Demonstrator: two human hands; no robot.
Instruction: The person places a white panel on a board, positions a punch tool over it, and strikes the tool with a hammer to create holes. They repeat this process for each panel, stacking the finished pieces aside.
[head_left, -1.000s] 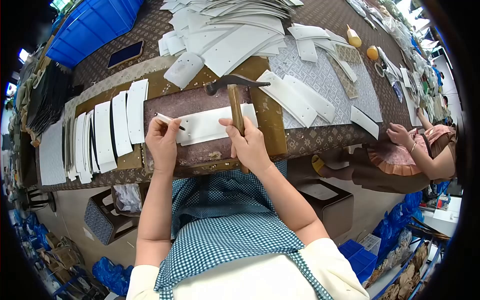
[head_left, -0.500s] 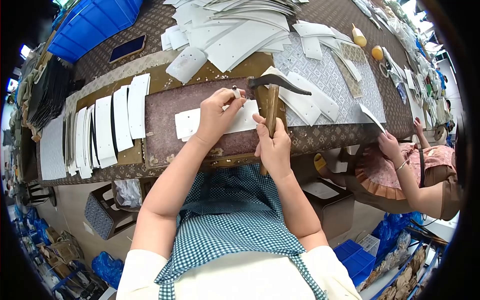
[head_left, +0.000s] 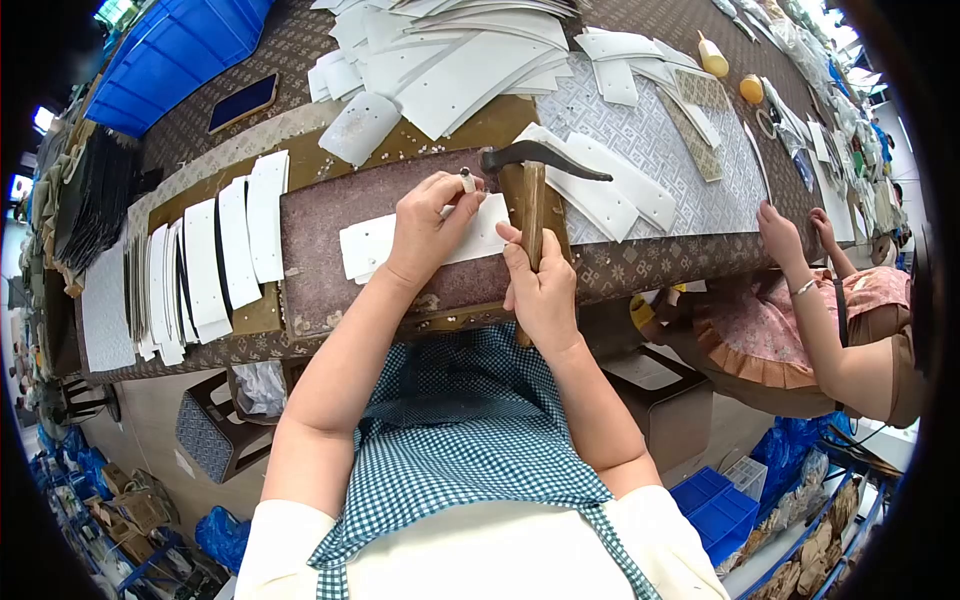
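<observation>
My left hand (head_left: 433, 222) pinches a small upright punch (head_left: 467, 180) over a white piece (head_left: 368, 246) with small holes, which lies on a dark reddish board (head_left: 325, 205). To its right, my right hand (head_left: 540, 285) is wrapped round the wooden handle of a hammer (head_left: 534, 205). The hammer's dark, curved head is raised just right of the punch. Where the punch tip meets the piece is hidden by my fingers.
White pieces (head_left: 207, 270) stand in a row at the left, and more (head_left: 440, 85) are heaped behind the board. A phone (head_left: 244, 102) and blue crate (head_left: 180, 60) are at the back left. At the right, a co-worker's hand (head_left: 780, 236) holds a thin strip.
The whole view has shifted slightly. My hands keep their hold on the punch and hammer. The co-worker's hands have moved up to the table edge with the strip.
</observation>
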